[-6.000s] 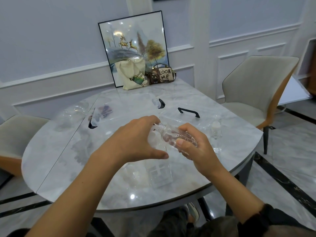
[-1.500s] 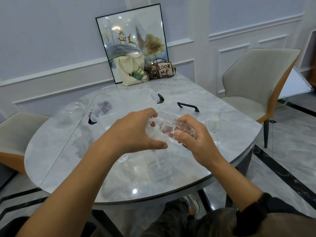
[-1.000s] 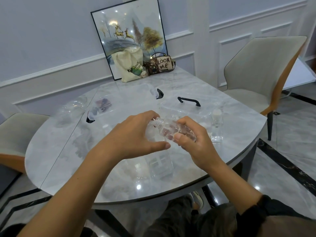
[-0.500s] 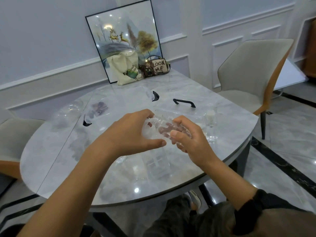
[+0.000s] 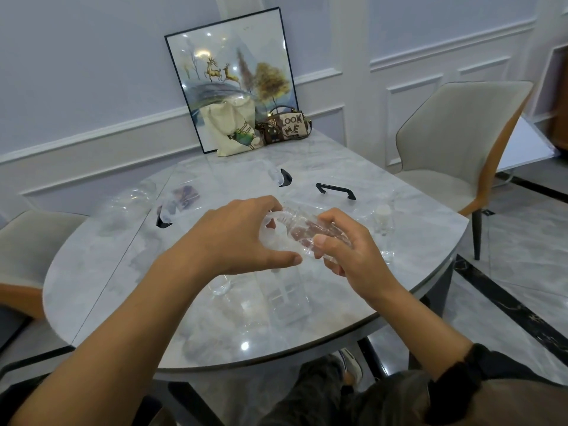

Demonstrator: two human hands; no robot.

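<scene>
Little has moved: right hand point(image 5: 347, 256) grips the small clear plastic bottle point(image 5: 302, 233), seemingly light and slippery, mid-body, left hand point(image 5: 233, 238) its neck.

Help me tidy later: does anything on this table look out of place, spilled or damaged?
The framed picture stands on the table, leaning on the wall behind a tote bag and handbag: odd spot. No spill or breakage shows. The left hand and right hand grip a clear bottle.

Your left hand point(image 5: 233, 238) and right hand point(image 5: 347, 250) meet on the bottle point(image 5: 302, 230) above the table point(image 5: 107, 272). Behind them, the tote point(image 5: 230, 127) stands before the picture point(image 5: 215, 56), with the handbag point(image 5: 289, 126) just right of the tote. A chair point(image 5: 455, 133) stands right of the table.
</scene>
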